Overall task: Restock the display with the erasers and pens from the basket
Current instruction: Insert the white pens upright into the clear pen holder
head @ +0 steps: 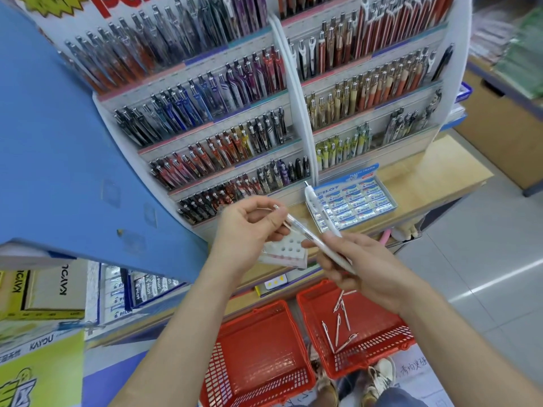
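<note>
My right hand [364, 268] grips a bunch of white pens [321, 218] that point up and left toward the display. My left hand [246, 227] pinches the top end of one clear-white pen [296, 227] from that bunch. Below both hands sits a white holder with round holes [286, 249] on the counter. A blue box of Pilot erasers [357, 201] lies full at the foot of the pen display [235, 118]. On the floor stand two red baskets: the left basket [258, 353] looks bare, the right basket [379, 351] holds several loose pens [340, 324].
A large blue panel [73, 160] rises at the left. Boxes of stock [138, 289] sit on a lower shelf under it. The wooden counter edge [440, 183] runs to the right, with grey floor tiles [484, 259] beyond. My shoes [379, 377] are beside the baskets.
</note>
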The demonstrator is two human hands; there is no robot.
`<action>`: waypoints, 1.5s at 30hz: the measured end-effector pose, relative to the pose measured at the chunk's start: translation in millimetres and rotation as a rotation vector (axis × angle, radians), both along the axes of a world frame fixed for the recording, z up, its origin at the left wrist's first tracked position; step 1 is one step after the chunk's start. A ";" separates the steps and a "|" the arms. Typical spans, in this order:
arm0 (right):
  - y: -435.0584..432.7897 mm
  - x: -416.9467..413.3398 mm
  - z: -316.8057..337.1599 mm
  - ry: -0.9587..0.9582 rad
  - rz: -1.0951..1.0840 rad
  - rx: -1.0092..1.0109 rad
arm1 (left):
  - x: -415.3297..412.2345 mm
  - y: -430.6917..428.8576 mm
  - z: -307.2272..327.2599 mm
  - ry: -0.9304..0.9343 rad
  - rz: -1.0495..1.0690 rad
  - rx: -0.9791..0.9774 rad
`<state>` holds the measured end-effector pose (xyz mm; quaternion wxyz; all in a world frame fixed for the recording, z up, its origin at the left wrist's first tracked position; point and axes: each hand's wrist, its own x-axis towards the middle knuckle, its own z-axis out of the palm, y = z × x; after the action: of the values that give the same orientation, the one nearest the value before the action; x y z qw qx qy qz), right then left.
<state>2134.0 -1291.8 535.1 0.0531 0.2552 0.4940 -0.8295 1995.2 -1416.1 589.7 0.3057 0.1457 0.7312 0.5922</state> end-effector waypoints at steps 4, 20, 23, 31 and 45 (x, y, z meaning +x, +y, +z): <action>3.8 1.0 -7.0 -0.091 -0.235 0.019 | -21.2 -9.2 8.3 0.161 0.180 0.034; -0.3 1.2 -30.5 -0.150 -0.414 -0.029 | -24.8 9.4 -49.3 0.579 0.060 -0.263; -1.2 3.1 -34.3 -0.154 -0.420 -0.030 | -23.3 15.3 -57.7 0.583 0.026 -0.249; -1.9 6.2 -40.5 -0.185 -0.416 -0.077 | -24.2 20.0 -74.7 0.763 -0.102 -0.293; -2.5 13.4 -46.1 -0.093 -0.337 -0.137 | -35.4 36.4 -85.5 1.019 -0.297 -0.525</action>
<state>2147.4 -1294.3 489.0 -0.0469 0.3681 0.3837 -0.8456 1959.8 -1379.7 504.2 0.0213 0.4320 0.8797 0.1978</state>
